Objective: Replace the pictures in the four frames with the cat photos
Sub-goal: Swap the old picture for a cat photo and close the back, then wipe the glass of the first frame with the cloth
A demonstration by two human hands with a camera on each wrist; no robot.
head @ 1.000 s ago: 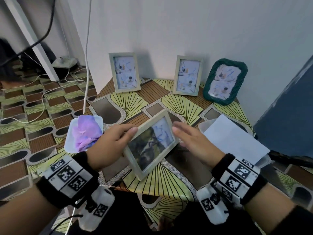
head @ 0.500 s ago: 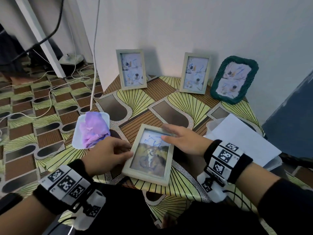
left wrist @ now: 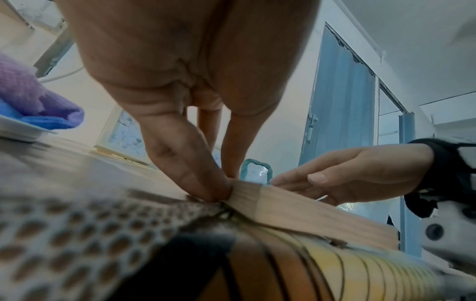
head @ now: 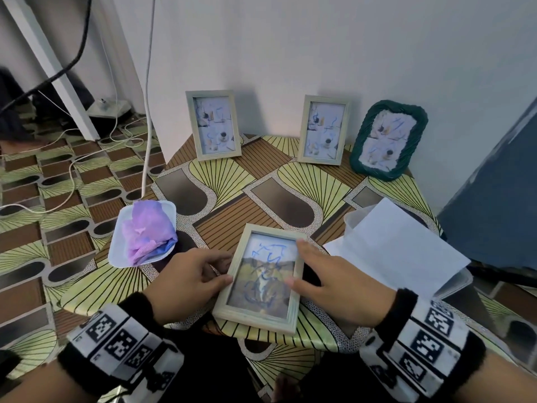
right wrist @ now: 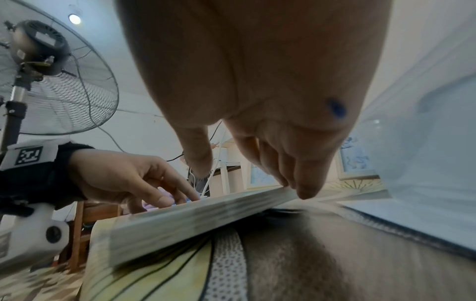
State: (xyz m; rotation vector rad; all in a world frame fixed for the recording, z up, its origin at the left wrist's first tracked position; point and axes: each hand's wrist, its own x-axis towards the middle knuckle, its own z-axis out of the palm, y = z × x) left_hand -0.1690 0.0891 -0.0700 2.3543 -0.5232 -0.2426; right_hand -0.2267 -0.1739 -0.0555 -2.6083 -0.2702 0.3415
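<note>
A pale wooden picture frame lies face up at the table's near edge, holding a cat photo with blue scribbles over it. My left hand pinches its left rail, thumb on top; the left wrist view shows those fingertips at the frame's edge. My right hand rests straight fingers along the right rail with the thumb on the glass. In the right wrist view the frame sits slightly raised under those fingers. Two pale frames and a green frame stand against the wall.
A white tray with a purple and blue cloth sits left of the frame. White paper sheets lie over a clear container to the right. A blue panel borders the table's right side. Cables trail over the floor at the left.
The frame, held tilted above the table a second ago, has come down to lie flat near the front edge. Both hands lowered with it and stay at its sides.
</note>
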